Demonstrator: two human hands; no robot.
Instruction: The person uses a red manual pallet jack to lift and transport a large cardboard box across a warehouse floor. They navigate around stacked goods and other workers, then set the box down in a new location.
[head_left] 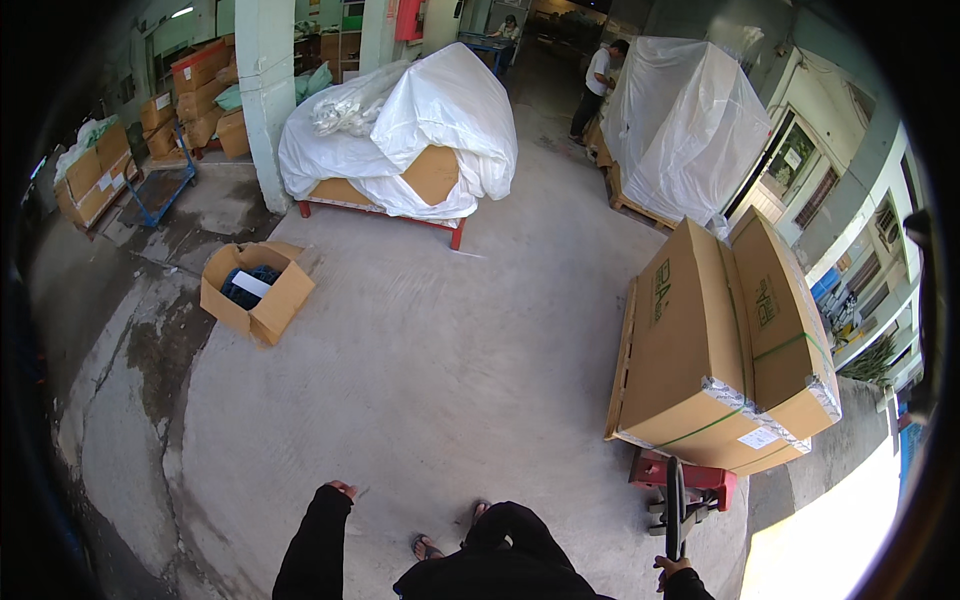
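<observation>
My right hand [672, 570] is wrapped around the end of the black handle of a red pallet jack [713, 482]. The jack stands at the near end of a wooden pallet [622, 365] on my right. Two large brown cartons [690, 335] are side by side on that pallet, with green straps around them. My left hand [343, 489] hangs out to the left over the concrete floor, away from any object. Its fingers look curled in, and I see nothing in them.
An opened carton [257, 290] with dark blue contents sits at left. Ahead stand a plastic-covered load [445, 120] on a red frame and another wrapped load [685, 110] on a pallet. A person [597, 85] is beside the latter. A blue trolley [165, 190] and pillar [262, 100] are far left.
</observation>
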